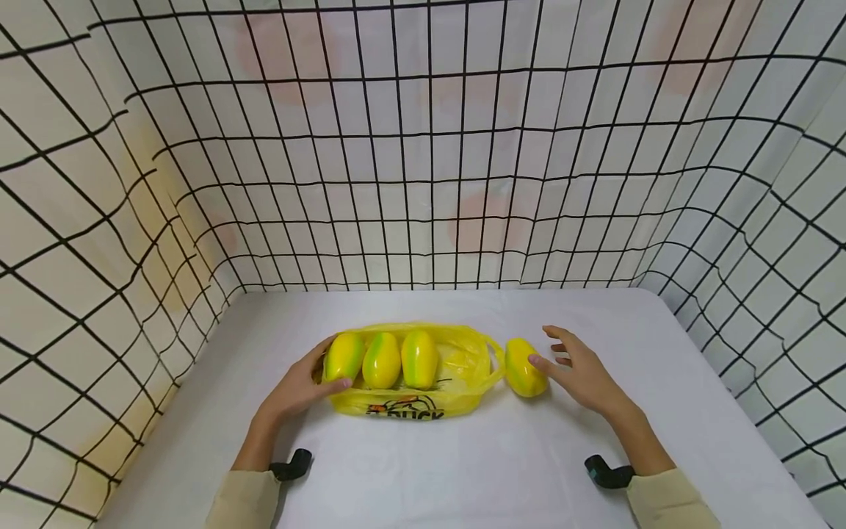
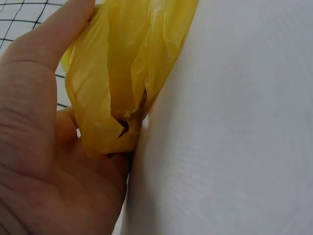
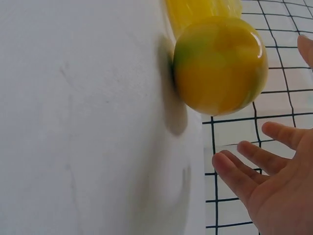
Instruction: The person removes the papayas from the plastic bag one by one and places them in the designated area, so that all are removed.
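A yellow plastic bag (image 1: pixel 456 402) with black print lies flat on the white table. Three yellow-green mangoes (image 1: pixel 381 361) sit in a row within its outline; whether a film of plastic covers them I cannot tell. My left hand (image 1: pixel 300 382) grips the bag's left end around the leftmost mango (image 1: pixel 344 356), thumb in front. In the left wrist view, the bag's gathered end (image 2: pixel 122 88) lies in that hand's grasp. Another mango (image 1: pixel 525 367) rests just right of the bag's handle loops (image 1: pixel 497 360). Beside it, my right hand (image 1: pixel 581 371) has its fingers spread, apart from the mango in the right wrist view.
Black wire grid panels (image 1: pixel 429 184) stand along the back and both sides, with pale cloth behind them. Each wrist wears a black camera mount (image 1: pixel 291 466). White tablecloth (image 1: pixel 436 477) stretches in front of the bag.
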`<state>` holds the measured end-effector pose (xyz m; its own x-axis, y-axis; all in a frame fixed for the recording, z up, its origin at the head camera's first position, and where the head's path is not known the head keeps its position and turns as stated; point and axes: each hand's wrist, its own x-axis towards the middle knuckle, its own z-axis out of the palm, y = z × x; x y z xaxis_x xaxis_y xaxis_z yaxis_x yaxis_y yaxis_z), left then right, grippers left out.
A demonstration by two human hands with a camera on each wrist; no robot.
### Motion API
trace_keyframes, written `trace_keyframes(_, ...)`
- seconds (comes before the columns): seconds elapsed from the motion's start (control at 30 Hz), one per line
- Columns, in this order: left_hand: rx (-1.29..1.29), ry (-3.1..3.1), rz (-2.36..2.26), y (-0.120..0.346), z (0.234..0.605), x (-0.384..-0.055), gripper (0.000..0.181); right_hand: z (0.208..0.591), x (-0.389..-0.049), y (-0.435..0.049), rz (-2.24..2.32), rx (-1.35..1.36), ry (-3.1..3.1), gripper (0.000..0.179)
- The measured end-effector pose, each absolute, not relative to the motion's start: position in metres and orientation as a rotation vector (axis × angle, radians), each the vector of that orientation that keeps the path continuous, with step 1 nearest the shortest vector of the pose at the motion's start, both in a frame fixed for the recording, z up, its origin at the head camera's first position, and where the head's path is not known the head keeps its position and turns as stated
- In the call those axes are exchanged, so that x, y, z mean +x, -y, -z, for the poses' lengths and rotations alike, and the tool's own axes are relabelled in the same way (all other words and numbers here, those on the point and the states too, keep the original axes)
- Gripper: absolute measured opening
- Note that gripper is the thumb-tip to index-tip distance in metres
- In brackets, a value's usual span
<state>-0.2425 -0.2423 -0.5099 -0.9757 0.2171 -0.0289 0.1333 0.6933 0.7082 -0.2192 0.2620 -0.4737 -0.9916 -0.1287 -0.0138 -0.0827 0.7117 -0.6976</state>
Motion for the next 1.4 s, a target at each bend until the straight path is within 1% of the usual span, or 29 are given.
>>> trace_keyframes(0.43,0.3,-2.784,-1.141,0.24,0.51,-0.244,0.104,0.466,-0.224,-0.256,1.265,-0.249,-2.863,0.083)
trace_keyframes(0.63,0.327,-2.791,-1.141,0.241,0.508,-0.246,0.102,0.459,-0.224,-0.245,1.283,-0.306,-2.885,0.086)
trace_keyframes(1.0,0.308,-2.794,-1.113,0.241,0.509,-0.245,0.101,0.454,-0.225,-0.224,1.331,-0.406,-2.897,0.078)
trace_keyframes(1.4,0.324,-2.804,-1.121,0.24,0.507,-0.245,0.097,0.451,-0.228,-0.194,1.426,-0.496,-2.802,0.076)
